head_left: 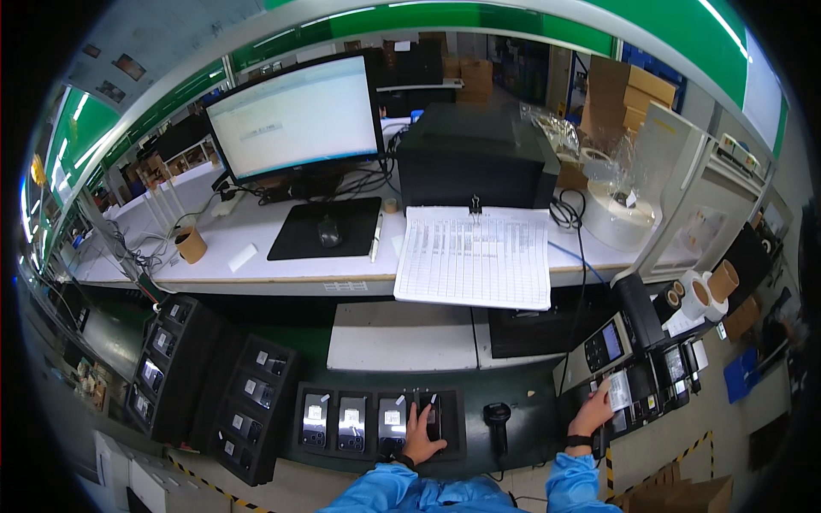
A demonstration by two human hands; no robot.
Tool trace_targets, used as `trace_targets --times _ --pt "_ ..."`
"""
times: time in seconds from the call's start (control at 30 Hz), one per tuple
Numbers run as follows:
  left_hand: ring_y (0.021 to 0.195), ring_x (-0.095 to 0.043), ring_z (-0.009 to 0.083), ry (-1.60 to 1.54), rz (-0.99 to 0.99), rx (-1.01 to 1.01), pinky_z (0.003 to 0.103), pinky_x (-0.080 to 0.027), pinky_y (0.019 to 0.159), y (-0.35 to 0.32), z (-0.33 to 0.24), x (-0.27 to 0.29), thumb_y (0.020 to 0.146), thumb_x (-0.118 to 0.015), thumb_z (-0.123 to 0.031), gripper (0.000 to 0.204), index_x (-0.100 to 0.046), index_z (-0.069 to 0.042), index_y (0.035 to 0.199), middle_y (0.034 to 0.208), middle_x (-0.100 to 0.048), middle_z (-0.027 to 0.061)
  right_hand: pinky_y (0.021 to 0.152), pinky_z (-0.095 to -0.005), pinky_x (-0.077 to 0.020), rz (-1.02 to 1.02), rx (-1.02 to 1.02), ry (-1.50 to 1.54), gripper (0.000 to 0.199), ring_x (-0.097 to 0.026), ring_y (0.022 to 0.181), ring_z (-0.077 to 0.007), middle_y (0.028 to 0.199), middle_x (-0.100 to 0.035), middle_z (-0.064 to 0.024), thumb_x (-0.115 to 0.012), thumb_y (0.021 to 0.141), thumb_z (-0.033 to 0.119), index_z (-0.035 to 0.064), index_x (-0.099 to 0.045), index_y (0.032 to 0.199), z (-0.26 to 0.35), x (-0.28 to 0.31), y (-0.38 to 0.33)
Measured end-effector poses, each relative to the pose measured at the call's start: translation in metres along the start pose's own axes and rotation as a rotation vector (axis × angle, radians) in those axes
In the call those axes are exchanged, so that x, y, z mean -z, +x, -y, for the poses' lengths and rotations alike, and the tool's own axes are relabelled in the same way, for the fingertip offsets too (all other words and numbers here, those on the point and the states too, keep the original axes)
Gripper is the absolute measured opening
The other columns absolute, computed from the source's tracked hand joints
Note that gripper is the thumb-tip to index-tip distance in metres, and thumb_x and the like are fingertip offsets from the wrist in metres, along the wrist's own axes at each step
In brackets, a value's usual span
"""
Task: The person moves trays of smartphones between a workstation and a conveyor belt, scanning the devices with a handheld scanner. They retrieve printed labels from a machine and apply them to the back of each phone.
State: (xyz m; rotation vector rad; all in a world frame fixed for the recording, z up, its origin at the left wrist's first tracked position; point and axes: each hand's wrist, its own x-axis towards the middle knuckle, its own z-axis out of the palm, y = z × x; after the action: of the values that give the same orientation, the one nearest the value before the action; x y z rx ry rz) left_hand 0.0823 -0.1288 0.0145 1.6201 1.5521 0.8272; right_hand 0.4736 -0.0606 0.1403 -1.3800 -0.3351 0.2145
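Observation:
My left hand [420,439] lies over the right part of a black foam tray [455,445], its fingers stretched apart around a dark slot. Phones with white labels stand in that tray, among them a left one [315,419], a middle one [351,423] and one beside my fingers [392,419]. Whether my fingertips touch a phone in the last slot, I cannot tell. At the right, my right hand [590,416] holds a white label [619,392] at the front of a label printer [609,344]. My fingers are closed on its edge.
A black handheld scanner [496,421] stands between my hands. More foam trays of phones [255,398] lean at the left. Ahead are a monitor [295,120], a mouse [329,231], a clipped paper form [475,261] and a black box [475,158]. Label rolls [697,295] sit by the printer.

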Motion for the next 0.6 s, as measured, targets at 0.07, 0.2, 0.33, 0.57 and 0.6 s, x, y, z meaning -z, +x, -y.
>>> trace_targets --times 0.07,0.2,0.33,0.57,0.6 --pt "0.153 -0.022 0.0516 -0.005 0.006 0.007 0.049 -0.030 0.123 0.000 -0.001 0.001 0.061 -0.091 -0.019 0.117 -0.031 -0.013 0.161 0.167 -0.006 0.0330 0.055 -0.0362 -0.0350 -0.013 0.046 -0.103 0.034 -0.043 0.058 -0.0132 0.067 -0.053 0.0006 -0.070 0.100 0.030 0.0023 -0.066 0.081 -0.008 0.012 0.015" --pt "0.151 -0.024 0.0512 -0.040 -0.019 -0.035 0.049 -0.029 0.124 0.000 0.000 0.000 0.060 -0.088 -0.020 0.116 -0.031 -0.013 0.161 0.168 -0.008 0.0313 0.056 -0.0308 -0.0342 0.035 -0.112 -0.198 0.022 -0.044 0.063 -0.0089 0.072 -0.056 0.0043 -0.071 0.097 0.017 -0.0009 -0.071 0.085 -0.039 0.052 -0.016" --pt "0.151 -0.023 0.0509 -0.045 -0.028 -0.001 0.049 -0.029 0.124 -0.001 0.002 0.000 0.059 -0.088 -0.019 0.115 -0.033 -0.012 0.160 0.167 -0.010 0.0321 0.040 -0.0225 -0.0303 0.197 -0.620 -0.189 0.015 -0.043 0.046 -0.0049 0.061 -0.051 0.0063 -0.074 0.096 0.029 0.0171 -0.069 0.087 -0.054 0.084 -0.104" --pt "0.155 -0.021 0.0457 -0.118 0.016 -0.005 0.045 -0.029 0.124 0.002 -0.004 0.004 0.059 -0.083 -0.008 0.115 -0.031 -0.011 0.161 0.169 -0.007 0.0279 0.049 -0.0209 -0.0380 0.163 -0.603 0.176 0.046 -0.050 0.056 -0.0067 0.088 -0.064 -0.0004 -0.071 0.100 0.033 0.0139 -0.061 0.140 -0.010 0.022 -0.071" --pt "0.155 -0.021 0.0444 -0.108 0.023 -0.012 0.044 -0.028 0.124 0.002 -0.006 0.005 0.059 -0.081 -0.005 0.115 -0.030 -0.011 0.162 0.170 -0.006 0.0257 0.049 -0.0212 -0.0387 0.120 -0.584 0.217 0.043 -0.050 0.056 -0.0069 0.088 -0.065 -0.0007 -0.067 0.102 0.027 0.0124 -0.060 0.142 -0.001 0.013 -0.062"
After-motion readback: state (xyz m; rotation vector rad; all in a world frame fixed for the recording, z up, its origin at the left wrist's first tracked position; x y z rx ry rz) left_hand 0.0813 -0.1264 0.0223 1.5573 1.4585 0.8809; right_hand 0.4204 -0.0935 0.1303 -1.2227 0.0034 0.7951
